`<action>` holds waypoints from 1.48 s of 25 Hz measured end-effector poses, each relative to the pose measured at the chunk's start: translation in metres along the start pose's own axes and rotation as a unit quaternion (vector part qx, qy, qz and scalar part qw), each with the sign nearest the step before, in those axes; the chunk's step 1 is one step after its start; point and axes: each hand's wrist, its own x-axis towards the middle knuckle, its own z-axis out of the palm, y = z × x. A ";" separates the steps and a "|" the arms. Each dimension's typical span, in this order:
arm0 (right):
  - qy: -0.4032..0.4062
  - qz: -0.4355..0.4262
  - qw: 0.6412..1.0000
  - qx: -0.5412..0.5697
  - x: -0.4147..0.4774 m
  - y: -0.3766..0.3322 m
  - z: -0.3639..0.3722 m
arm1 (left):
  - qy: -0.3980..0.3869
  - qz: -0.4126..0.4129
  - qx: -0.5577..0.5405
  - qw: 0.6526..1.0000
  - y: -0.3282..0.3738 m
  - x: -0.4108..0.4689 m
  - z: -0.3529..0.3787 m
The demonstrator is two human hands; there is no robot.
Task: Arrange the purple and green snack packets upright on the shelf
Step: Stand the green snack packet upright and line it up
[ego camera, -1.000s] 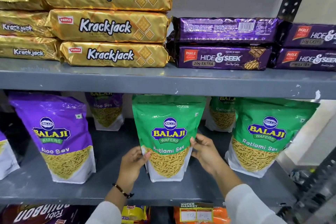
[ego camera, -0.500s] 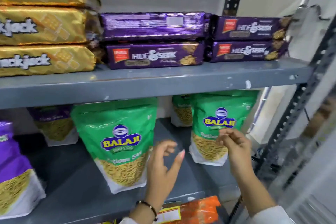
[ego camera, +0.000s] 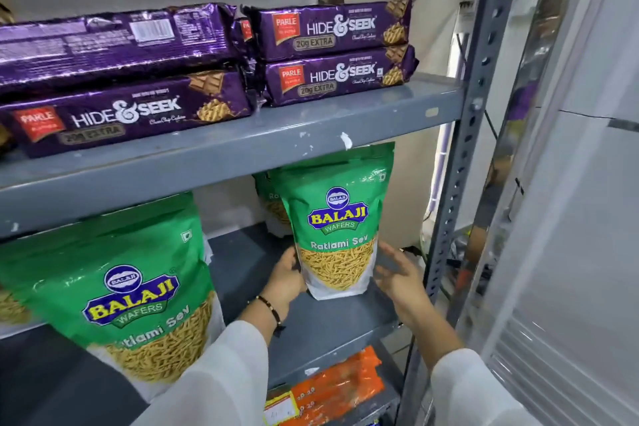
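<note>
A green Balaji Ratlami Sev packet (ego camera: 337, 218) stands upright at the right end of the grey middle shelf (ego camera: 328, 318). My left hand (ego camera: 285, 282) grips its lower left edge. My right hand (ego camera: 397, 273) hovers just right of the packet with fingers spread, holding nothing. A second green packet (ego camera: 131, 287) stands upright, close to the camera at the left. A third green one (ego camera: 273, 204) stands behind, mostly hidden. No purple snack packet is in view.
Purple Hide & Seek biscuit packs (ego camera: 332, 31) lie stacked on the upper shelf (ego camera: 242, 149). A perforated steel upright (ego camera: 460, 166) bounds the shelf on the right. Orange packets (ego camera: 339, 380) lie on the shelf below.
The view has swung right, away from the purple packets. Both hands have left the middle green packet and moved to the rightmost one; my left hand now holds its edge.
</note>
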 end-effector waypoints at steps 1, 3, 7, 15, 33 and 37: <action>-0.016 0.008 1.000 -0.008 0.001 0.000 -0.002 | -0.005 -0.013 0.013 1.000 -0.004 -0.003 0.001; -0.038 0.023 0.999 -0.026 0.006 0.002 -0.006 | -0.006 -0.021 0.021 1.000 -0.006 -0.006 0.004; -0.045 0.030 0.997 -0.049 0.014 0.007 -0.010 | 0.000 -0.003 0.042 0.999 -0.016 -0.015 0.006; -0.074 0.003 0.995 -0.072 0.011 0.010 -0.010 | -0.019 0.009 0.070 0.997 -0.033 -0.021 0.006; -0.035 0.022 0.995 -0.089 -0.005 0.006 -0.006 | -0.019 -0.013 0.063 0.998 -0.027 -0.028 0.009; -0.034 0.014 0.995 -0.090 -0.011 0.001 -0.002 | -0.031 -0.028 0.029 0.999 -0.023 -0.033 0.011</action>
